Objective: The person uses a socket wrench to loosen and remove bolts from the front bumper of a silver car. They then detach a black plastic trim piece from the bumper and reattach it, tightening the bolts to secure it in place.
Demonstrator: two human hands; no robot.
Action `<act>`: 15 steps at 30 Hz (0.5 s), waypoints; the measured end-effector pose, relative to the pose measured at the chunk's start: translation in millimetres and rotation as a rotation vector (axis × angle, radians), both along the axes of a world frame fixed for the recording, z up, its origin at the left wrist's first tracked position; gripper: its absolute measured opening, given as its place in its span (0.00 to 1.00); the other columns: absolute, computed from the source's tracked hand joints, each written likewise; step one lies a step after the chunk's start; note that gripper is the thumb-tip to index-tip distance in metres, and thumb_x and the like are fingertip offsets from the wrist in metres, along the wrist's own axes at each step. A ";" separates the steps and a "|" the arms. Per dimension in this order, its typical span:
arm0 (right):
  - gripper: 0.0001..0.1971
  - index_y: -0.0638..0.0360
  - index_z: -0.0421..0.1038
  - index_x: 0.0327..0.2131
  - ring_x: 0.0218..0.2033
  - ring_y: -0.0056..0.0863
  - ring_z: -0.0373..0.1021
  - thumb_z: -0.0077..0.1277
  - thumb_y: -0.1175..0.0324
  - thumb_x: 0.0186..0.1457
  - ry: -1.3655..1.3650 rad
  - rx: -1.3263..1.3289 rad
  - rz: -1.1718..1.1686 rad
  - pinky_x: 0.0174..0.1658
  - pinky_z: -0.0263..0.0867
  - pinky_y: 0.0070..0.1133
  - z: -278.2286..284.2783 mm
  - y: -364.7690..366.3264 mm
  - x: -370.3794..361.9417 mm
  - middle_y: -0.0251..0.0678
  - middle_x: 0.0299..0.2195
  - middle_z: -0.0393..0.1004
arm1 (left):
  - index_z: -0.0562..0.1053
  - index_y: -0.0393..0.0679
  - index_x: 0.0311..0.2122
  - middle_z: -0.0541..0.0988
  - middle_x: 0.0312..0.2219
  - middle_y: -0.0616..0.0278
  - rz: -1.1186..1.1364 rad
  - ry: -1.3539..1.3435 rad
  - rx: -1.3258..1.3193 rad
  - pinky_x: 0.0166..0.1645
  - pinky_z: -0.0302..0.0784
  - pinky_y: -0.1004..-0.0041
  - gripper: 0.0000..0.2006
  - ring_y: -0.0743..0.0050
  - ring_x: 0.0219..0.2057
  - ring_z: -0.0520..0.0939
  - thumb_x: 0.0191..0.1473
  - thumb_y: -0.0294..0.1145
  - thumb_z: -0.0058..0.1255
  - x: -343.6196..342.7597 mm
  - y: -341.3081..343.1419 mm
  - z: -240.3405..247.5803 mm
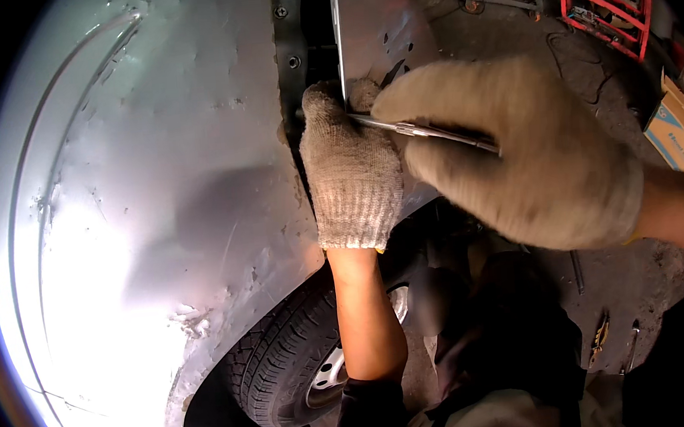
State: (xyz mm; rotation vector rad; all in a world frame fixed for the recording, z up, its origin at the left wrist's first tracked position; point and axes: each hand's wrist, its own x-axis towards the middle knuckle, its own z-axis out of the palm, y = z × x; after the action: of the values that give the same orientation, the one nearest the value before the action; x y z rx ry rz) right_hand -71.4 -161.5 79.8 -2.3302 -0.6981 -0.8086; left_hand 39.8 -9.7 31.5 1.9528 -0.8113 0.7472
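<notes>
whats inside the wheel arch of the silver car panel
Inside it is a black tyre on a pale metal rim. The silver car panel covers the tyre's upper part, and the left forearm hides the rim's middle.

To my left spreads the car panel (191,137); a second panel (379,26) stands right of it, across a gap (319,39). My left hand (355,172) is at the gap, its forearm in front of the wheel (286,366), which sits below the car panel. My right hand (527,163) is to the right, the metal tool (432,132) reaching from it toward my left. On the floor (497,45), racks (607,6) stand ahead on the right, a box (680,135) nearer, hand tools (599,339) nearest.
</notes>
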 end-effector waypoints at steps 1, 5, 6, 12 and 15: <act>0.19 0.65 0.73 0.50 0.20 0.25 0.72 0.53 0.60 0.61 -0.119 -0.259 -0.063 0.18 0.65 0.25 3.6 -1.7 -2.2 0.37 0.22 0.75 | 0.70 0.35 0.43 0.81 0.31 0.46 -0.003 0.012 -0.010 0.40 0.78 0.67 0.11 0.56 0.33 0.83 0.61 0.29 0.56 -0.6 0.1 -0.7; 0.18 0.64 0.76 0.48 0.21 0.25 0.70 0.54 0.65 0.56 -0.440 -0.996 -0.202 0.19 0.63 0.25 1.2 -11.4 -1.9 0.38 0.22 0.75 | 0.70 0.35 0.43 0.81 0.31 0.46 -0.038 0.086 -0.089 0.39 0.78 0.66 0.12 0.57 0.32 0.83 0.61 0.31 0.57 -6.0 -2.7 -3.1; 0.17 0.65 0.76 0.48 0.20 0.24 0.70 0.54 0.66 0.57 -0.399 -0.821 -0.145 0.19 0.63 0.24 -3.6 -10.9 1.5 0.38 0.23 0.75 | 0.70 0.35 0.43 0.81 0.31 0.46 -0.057 0.111 -0.119 0.39 0.78 0.66 0.12 0.57 0.32 0.83 0.61 0.31 0.57 -6.7 -5.1 -3.1; 0.14 0.65 0.76 0.48 0.18 0.13 0.65 0.49 0.68 0.64 0.128 0.284 0.014 0.18 0.59 0.16 -16.0 -0.5 6.9 0.33 0.25 0.76 | 0.69 0.35 0.44 0.81 0.29 0.46 -0.103 0.119 -0.206 0.39 0.78 0.66 0.14 0.58 0.31 0.82 0.60 0.32 0.59 -11.6 -12.8 -3.1; 0.15 0.65 0.76 0.49 0.17 0.10 0.62 0.49 0.66 0.66 0.405 0.580 0.043 0.17 0.56 0.12 -10.7 6.9 -6.4 0.33 0.26 0.75 | 0.69 0.35 0.49 0.81 0.27 0.44 -0.026 0.137 -0.199 0.37 0.79 0.64 0.15 0.51 0.29 0.84 0.61 0.30 0.56 -18.1 -9.3 -4.6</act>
State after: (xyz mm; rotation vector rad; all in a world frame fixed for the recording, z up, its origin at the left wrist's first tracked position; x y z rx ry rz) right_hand -77.8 -154.6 69.0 -1.8533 -0.2836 -0.4195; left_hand 21.7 -19.0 26.9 1.7899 -0.6528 0.6451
